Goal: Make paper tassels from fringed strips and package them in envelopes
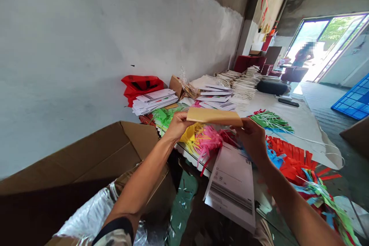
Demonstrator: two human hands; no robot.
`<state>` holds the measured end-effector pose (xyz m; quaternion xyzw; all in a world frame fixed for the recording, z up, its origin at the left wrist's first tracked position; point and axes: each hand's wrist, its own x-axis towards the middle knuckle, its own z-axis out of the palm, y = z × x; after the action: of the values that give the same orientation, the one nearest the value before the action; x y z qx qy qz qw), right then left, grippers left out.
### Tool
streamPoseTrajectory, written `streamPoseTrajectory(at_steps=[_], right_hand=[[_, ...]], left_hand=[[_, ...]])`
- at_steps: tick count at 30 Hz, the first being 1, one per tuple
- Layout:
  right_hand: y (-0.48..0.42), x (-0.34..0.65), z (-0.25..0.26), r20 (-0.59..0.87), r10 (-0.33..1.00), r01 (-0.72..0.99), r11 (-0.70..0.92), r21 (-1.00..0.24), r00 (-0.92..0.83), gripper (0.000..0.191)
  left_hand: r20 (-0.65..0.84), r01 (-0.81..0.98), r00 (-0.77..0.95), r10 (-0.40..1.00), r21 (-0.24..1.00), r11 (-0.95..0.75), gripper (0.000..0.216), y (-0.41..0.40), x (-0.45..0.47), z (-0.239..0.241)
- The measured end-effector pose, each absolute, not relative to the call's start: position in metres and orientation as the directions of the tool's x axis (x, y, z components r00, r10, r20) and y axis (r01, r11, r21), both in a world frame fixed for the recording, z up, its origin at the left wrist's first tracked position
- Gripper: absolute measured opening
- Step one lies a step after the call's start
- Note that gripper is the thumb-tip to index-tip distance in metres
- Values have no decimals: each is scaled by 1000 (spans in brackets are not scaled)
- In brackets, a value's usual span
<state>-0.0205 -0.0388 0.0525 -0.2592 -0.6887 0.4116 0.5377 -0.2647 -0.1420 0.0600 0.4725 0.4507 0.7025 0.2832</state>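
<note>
My left hand (177, 123) and my right hand (251, 135) hold a flat tan paper piece (213, 116) level between them, one at each end, fingers closed on its edges. Below it lie coloured fringed paper cut-outs: yellow (190, 133), pink (208, 143), green (165, 115) and red (291, 157). A stack of white printed sheets (232, 184) hangs off the near edge of the table under my right wrist.
A large open cardboard box (86, 161) with a clear plastic liner stands at my left. Stacks of white paper (154, 100), a red bag (141, 84), a small brown box (176, 84) and bundled sheets (245, 84) cover the table. A person stands at the far doorway (302, 55). A blue crate (353, 102) lies on the floor.
</note>
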Motion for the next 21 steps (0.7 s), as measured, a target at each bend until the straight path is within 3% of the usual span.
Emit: streamPoseTrajectory(at_steps=[9,21], right_hand=[[-41,-27,43,511,730,-175,489,-854,-454,33],[-40,-38,35,547,651,-238,505,-830,-526,29]], left_hand=[[493,226,-486,722,868,-441,32,-151,-275,53],[502,303,-548,669,865,-400,25,-158,-292,36]])
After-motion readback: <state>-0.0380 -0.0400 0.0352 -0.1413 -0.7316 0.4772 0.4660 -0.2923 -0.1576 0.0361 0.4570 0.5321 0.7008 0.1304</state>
